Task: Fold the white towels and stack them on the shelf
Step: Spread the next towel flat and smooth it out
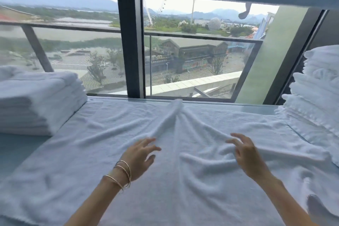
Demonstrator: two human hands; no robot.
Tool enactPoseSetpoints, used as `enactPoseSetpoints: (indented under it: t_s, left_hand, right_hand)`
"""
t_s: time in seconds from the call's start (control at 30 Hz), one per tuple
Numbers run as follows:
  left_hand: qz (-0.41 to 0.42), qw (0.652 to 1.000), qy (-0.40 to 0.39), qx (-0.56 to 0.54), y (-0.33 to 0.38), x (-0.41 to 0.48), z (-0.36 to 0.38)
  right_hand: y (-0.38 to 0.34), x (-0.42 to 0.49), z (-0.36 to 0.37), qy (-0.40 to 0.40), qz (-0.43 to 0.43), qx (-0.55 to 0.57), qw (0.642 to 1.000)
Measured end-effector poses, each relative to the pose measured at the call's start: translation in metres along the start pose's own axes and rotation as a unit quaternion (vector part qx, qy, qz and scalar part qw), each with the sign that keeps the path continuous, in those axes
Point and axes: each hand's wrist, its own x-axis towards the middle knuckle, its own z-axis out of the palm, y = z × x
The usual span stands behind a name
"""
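Towel (pixel 183 198) lies rumpled between stack (pixel 36 101) at shelf's (pixel 11 152) left edge and pile (pixel 315 88) at right; left hand (pixel 141 158), right hand (pixel 246 152) splayed, empty.

Left hand (pixel 139 156) fingers motion-blurred; contact with spread towel (pixel 183 180) not resolvable. Towel's near edge, wrist-side of the fingers, cut by frame bottom. Folded stack (pixel 36 101) left of the fingers cropped at frame edge. Grey smear (pixel 315 207) right of right hand (pixel 245 154): possibly a lens smudge.

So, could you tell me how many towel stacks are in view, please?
2: the left stack beside the spread towel, the right stack at its far right. More may be hidden.
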Motion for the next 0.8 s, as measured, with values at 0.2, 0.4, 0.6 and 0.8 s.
enactPoseSetpoints:
  t_s: [0.2, 0.4, 0.6, 0.8]
  left_hand:
    - [-0.223, 0.971, -0.024, 0.079, -0.115, -0.091, -0.055]
    - [-0.329, 0.935, -0.030, 0.128, -0.187, -0.173, -0.088]
    - [-0.375, 0.916, -0.043, 0.136, -0.233, -0.210, -0.098]
    - [-0.386, 0.922, -0.008, 0.008, -0.244, -0.200, -0.103]
  right_hand:
    - [-0.213, 0.021, 0.085, -0.105, -0.246, 0.119, 0.956]
    - [-0.346, 0.036, 0.145, -0.200, -0.342, 0.154, 0.905]
    - [-0.431, 0.064, 0.188, -0.228, -0.420, 0.126, 0.869]
    - [-0.479, 0.099, 0.220, -0.272, -0.491, 0.068, 0.825]
